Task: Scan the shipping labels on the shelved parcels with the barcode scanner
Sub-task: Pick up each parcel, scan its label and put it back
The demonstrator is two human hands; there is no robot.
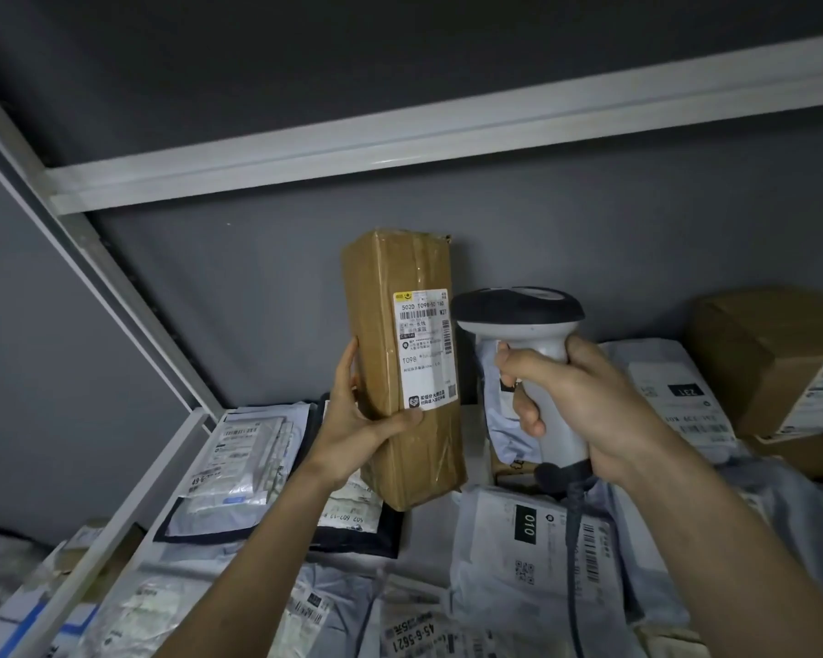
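Note:
A tall brown taped cardboard parcel (390, 287) stands upright above the shelf, a white shipping label (426, 349) with barcodes on its facing side. My left hand (352, 420) grips its lower part, thumb across the front just under the label. To its right, my right hand (576, 401) holds the handle of a white and dark barcode scanner (519, 315), index finger curled at the trigger. The scanner's head sits level with the label, right beside the parcel's edge. A dark cable (573, 524) hangs from the handle's base.
Several grey and white poly mailers (519, 553) with labels cover the shelf below. A clear-wrapped parcel (238, 458) lies at the left. Brown boxes (770, 358) are stacked at the right. A white shelf beam (400, 144) runs overhead and a slanted upright (115, 287) stands left.

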